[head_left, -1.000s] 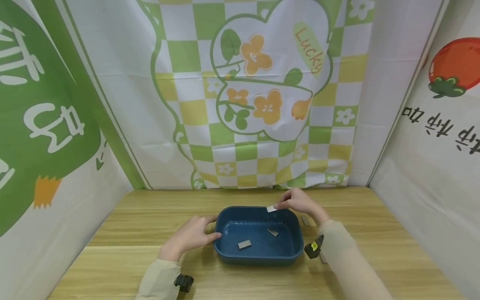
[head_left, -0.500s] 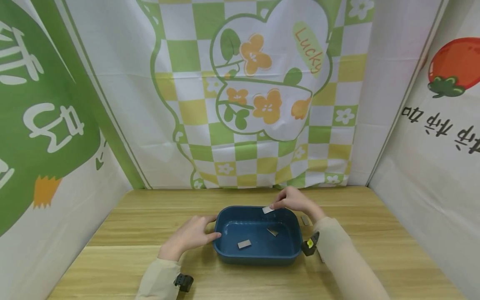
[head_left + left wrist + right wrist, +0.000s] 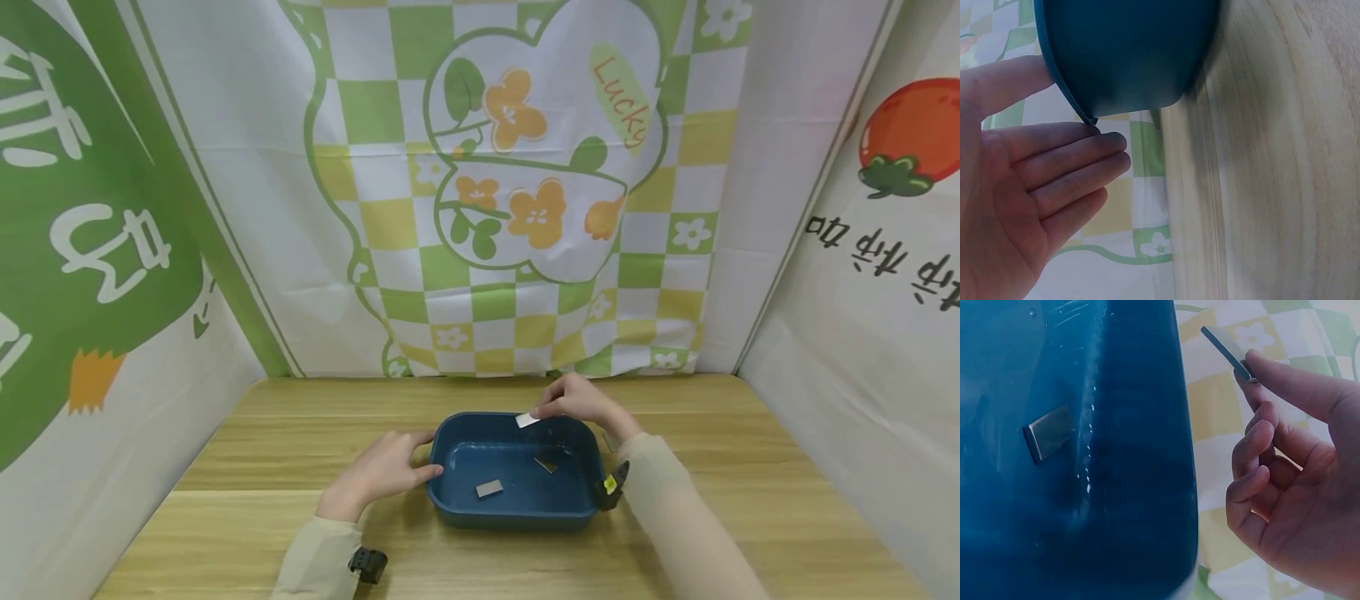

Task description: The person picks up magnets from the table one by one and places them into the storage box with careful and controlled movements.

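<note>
A dark blue rectangular basin point(image 3: 517, 522) stands on the wooden table. My left hand point(image 3: 381, 473) is at its left end; in the left wrist view the fingers point(image 3: 1075, 169) lie straight, thumb and index fingertip right at the rim. Over the far rim, toward the right, my right hand point(image 3: 588, 403) pinches a small silver rectangular plate point(image 3: 1227, 355) between thumb and index finger, the other fingers curled. Inside the basin lie two similar plates, one flat point(image 3: 489, 489) near the front and one point(image 3: 546, 465) farther right.
Just right of the basin, another small plate point(image 3: 611, 442) lies on the table point(image 3: 750, 500), partly covered by the right wrist. Printed cloths point(image 3: 517, 317) hang at the back and on both sides. Each wrist wears a black camera strap.
My right hand has moved left along the far rim with the plate between its fingers. The left hand and the basin stay where they were.
</note>
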{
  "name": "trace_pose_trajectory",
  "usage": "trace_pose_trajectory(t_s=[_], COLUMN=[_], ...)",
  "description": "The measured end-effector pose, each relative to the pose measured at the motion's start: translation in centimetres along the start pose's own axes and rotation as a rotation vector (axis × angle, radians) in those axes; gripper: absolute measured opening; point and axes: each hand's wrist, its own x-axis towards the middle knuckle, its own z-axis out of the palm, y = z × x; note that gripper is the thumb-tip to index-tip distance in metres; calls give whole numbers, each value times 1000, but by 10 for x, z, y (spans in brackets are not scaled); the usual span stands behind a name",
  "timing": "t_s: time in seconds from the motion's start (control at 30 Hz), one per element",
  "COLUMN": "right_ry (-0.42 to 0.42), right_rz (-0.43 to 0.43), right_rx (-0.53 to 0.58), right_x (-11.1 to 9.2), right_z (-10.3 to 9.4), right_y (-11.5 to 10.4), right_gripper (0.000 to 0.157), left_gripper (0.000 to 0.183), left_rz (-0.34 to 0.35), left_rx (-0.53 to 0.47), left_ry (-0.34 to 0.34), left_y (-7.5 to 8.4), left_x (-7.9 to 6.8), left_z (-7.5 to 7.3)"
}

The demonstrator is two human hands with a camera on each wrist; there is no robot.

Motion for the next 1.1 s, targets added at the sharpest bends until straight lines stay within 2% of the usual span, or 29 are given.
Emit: trace_pose_trajectory(t_s=[0.2,0.47,0.83,1.1], right_ry=[-17,-50,-95,-146], right_rz=[28,18,6,6], right_rx=[36,61,26,46], right_x=[4,8,10,14], right_z=[6,12,15,19], right_y=[2,4,0,-1], right_gripper=[15,16,15,14], left_gripper=[57,57,54,55], left_rz=[-3,2,13,3], left_rx=[-2,-2,-11,-3], left_ry=[-1,1,26,16], left_y=[0,1,-1,1], left_x=[0,0,1,1], left_z=[0,-1,0,-1])
